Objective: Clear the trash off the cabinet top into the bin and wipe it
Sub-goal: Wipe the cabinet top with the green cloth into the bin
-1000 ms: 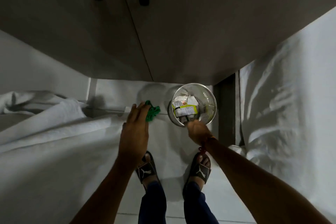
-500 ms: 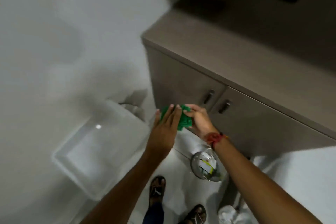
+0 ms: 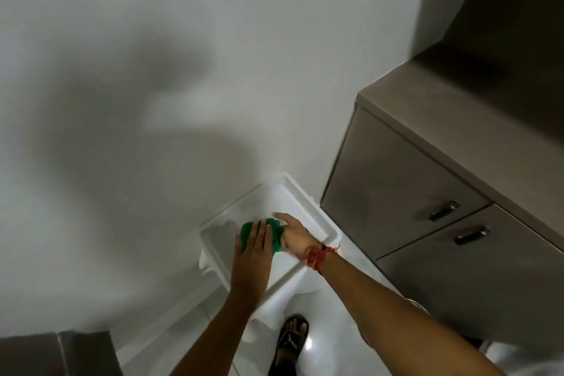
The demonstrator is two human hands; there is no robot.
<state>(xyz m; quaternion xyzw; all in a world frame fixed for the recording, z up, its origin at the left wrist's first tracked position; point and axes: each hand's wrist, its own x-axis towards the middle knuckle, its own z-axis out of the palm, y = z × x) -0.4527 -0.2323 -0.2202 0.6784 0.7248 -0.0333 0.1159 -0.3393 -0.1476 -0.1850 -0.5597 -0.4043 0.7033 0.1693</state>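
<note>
A crumpled green cloth [image 3: 275, 233] sits between my two hands just above the white plastic top [image 3: 305, 201], a rimmed, tray-like surface on a low white unit against the wall. My left hand [image 3: 254, 249] lies over the cloth's left side with its fingers together. Holding the cloth's right side is my right hand [image 3: 294, 235], thumb stretched out and a red thread band on the wrist. I cannot tell whether the cloth touches the top. The bin is hidden beneath my right forearm.
A brown cabinet [image 3: 396, 192] with two metal door handles [image 3: 444, 210] stands right of the white unit, its top [image 3: 457, 131] running off to the right. A plain white wall fills the left. My sandalled foot [image 3: 290, 342] stands on the glossy white floor.
My right hand left the bin on the floor and joined my left hand on the green cloth. Both hands then moved left, from the brown cabinet's doors to over the white unit's top.
</note>
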